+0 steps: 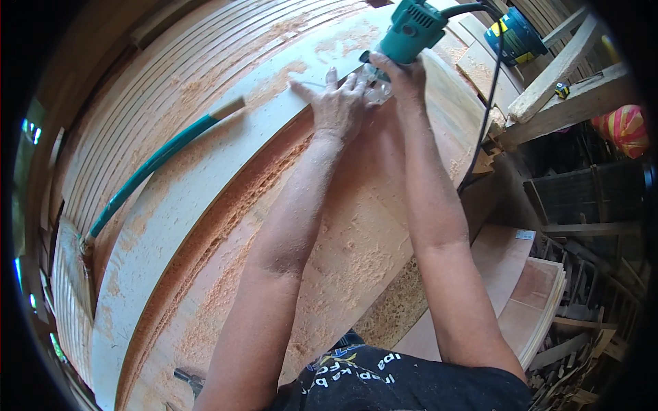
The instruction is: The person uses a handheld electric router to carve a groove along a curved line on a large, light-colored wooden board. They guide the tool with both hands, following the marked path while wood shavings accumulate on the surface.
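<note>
While I am watching remotely through the head camera, the right hand (404, 74) is grasping a teal trim router (411, 33) low on its body, the motor housing rising beyond the fingers toward the far end of a plywood sheet (363, 233). Just left of the router's base, the left hand (339, 106) is lying spread and unclenched, straddling a pale panel's (171, 205) curved edge. Sawdust (349, 277) is speckling both boards, and a black cord (491, 99) is trailing down the right.
</note>
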`<state>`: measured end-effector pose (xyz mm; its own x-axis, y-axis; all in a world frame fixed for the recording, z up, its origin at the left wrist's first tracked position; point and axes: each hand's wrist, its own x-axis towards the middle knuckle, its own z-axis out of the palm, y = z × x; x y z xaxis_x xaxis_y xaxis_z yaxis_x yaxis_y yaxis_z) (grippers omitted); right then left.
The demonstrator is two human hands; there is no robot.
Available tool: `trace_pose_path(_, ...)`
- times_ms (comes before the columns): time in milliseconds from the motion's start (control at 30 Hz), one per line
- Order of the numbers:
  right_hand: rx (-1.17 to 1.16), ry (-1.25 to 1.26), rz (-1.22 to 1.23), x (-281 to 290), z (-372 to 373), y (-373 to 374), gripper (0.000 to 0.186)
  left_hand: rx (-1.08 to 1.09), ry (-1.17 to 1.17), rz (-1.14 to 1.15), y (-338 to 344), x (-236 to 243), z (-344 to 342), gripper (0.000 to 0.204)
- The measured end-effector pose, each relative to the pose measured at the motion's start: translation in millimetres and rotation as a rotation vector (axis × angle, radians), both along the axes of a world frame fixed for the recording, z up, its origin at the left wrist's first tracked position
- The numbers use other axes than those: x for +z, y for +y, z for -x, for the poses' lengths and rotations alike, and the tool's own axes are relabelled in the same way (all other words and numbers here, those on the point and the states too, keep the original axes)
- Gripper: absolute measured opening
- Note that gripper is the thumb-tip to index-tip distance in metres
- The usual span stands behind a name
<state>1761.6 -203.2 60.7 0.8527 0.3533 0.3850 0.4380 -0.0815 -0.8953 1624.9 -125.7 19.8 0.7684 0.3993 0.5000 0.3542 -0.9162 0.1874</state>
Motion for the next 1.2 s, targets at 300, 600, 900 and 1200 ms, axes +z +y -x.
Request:
trace_pose_path(300, -0.061, -0.016, 0.152, 20, 11, -1, 0.063, -0.004, 0.052, 0.039, 2, 12, 2, 0.039)
trace_pose_path(600, -0.054, 0.034, 0.053, 7, -23, 1, 0.063, -0.094, -0.087, 0.059, 8, 3, -10, 0.049)
trace_pose_path(900, 0.051, 0.452, -0.704, 5, -18, -98, 0.044, -0.132, -0.442, 0.365, 17, 0, -15, 0.029)
trace_pose_path(1200, -0.028, 0.559, -1.001, -35, 24, -196, 0.052, -0.397, 0.306, 0.108, -29, -1, 73, 0.068)
